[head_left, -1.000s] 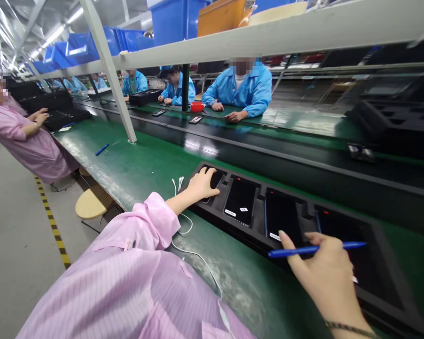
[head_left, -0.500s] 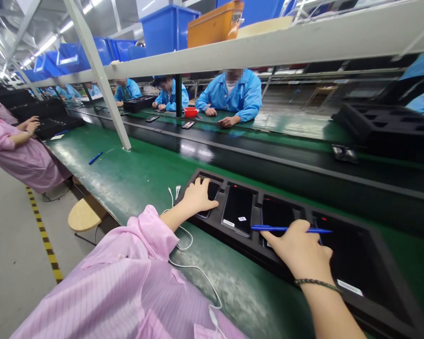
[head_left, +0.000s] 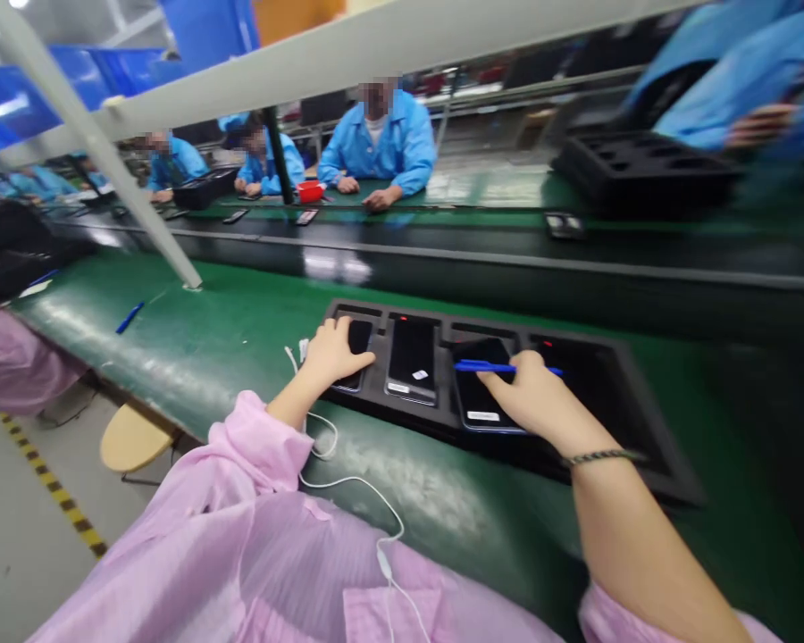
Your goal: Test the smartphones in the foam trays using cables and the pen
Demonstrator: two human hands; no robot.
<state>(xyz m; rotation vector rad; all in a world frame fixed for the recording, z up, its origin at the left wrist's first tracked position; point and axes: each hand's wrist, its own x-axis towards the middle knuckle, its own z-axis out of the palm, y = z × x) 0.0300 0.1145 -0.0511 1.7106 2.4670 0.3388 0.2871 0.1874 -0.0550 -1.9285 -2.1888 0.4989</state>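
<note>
While the left hand (head_left: 331,355) lies flat, fingers spread, on the phone (head_left: 357,348) in the end slot of the black tray (head_left: 649,446), the right hand (head_left: 526,402) grips a blue pen (head_left: 502,367) and rests on another phone (head_left: 479,393) two slots over. A third phone (head_left: 412,359) sits between the hands, and the slot beyond the right hand looks empty, though it is dark. The tray lies on the green surface (head_left: 241,330), with a white cable (head_left: 335,464) trailing below the left wrist. To do this well, I judge the pen should stay level and clear of the glass, and the left palm should press lightly so the phone stays seated.
</note>
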